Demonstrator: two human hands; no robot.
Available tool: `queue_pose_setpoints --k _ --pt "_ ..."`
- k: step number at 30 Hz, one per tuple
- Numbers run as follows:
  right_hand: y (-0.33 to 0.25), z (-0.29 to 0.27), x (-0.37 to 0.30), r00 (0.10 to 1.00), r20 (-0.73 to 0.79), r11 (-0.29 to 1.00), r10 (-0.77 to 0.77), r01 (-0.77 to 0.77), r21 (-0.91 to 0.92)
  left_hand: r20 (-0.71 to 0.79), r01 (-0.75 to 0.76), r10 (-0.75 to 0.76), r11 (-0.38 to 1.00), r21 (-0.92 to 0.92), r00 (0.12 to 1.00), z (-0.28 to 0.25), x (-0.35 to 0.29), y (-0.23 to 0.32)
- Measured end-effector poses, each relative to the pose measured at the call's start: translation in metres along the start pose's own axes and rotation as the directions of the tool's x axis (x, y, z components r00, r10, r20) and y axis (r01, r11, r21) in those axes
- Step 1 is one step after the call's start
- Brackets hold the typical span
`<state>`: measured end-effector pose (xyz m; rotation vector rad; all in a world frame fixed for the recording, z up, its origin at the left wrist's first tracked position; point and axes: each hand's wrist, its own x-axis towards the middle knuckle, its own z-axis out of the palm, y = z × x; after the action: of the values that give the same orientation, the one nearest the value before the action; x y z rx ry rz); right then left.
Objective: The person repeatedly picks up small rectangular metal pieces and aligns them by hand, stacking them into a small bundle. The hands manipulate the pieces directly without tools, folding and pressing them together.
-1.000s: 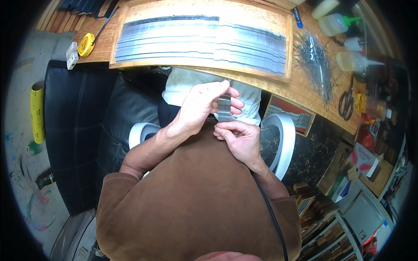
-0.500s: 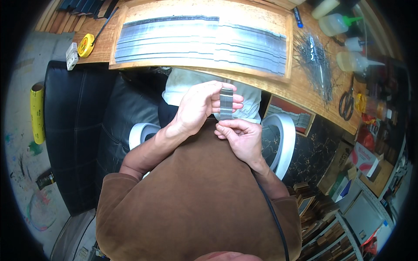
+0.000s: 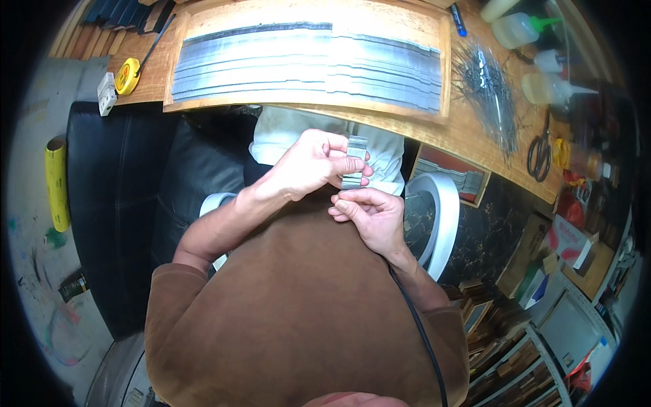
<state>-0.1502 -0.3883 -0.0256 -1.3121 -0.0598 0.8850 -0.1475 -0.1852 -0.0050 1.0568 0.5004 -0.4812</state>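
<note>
My left hand (image 3: 305,166) is closed on a short stack of thin grey strips (image 3: 357,144), with the thumb laid across its front and fingertips behind. The stack stands roughly upright over my lap. Just below its lower end, my right hand (image 3: 374,216) has thumb and forefinger pinched together; anything between them is too small to make out. Beyond the hands, a shallow wooden tray (image 3: 445,81) sits on the workbench, filled with rows of similar grey strips (image 3: 264,64).
A pile of thin dark wires or slivers (image 3: 489,95) lies right of the tray, near black scissors (image 3: 539,157) and squeeze bottles (image 3: 519,30). A yellow tape measure (image 3: 127,76) is at the left. A white chair armrest (image 3: 441,217) stands beside my right arm.
My left thumb has come down across the front of the strips, which have tilted slightly. My right hand stays pinched just below them. The whole view has shifted a little.
</note>
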Motion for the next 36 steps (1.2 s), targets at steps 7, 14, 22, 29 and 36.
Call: queue_pose_setpoints --k 7,14,22,29,36 --pt "0.022 -0.002 0.019 0.978 0.003 0.977 -0.21 0.21 -0.028 0.059 0.027 -0.028 0.999 0.02 0.998 -0.019 0.023 0.005" --pt "0.03 -0.003 0.024 0.957 0.001 0.953 -0.29 0.289 -0.095 0.09 0.053 -0.056 0.998 0.036 0.994 -0.027 0.024 -0.005" --pt "-0.006 -0.02 0.027 0.984 0.169 0.981 0.048 -0.014 -0.196 0.071 0.024 -0.035 0.99 0.141 0.997 -0.027 0.026 -0.002" --pt "-0.034 -0.032 0.061 0.991 -0.015 0.981 0.134 -0.131 0.146 0.124 -0.001 -0.022 0.983 0.182 0.992 -0.016 0.008 0.001" --pt "-0.025 -0.011 0.065 0.998 0.007 0.997 -0.065 0.065 0.053 0.103 -0.052 0.03 0.976 0.213 0.994 -0.01 -0.001 -0.003"
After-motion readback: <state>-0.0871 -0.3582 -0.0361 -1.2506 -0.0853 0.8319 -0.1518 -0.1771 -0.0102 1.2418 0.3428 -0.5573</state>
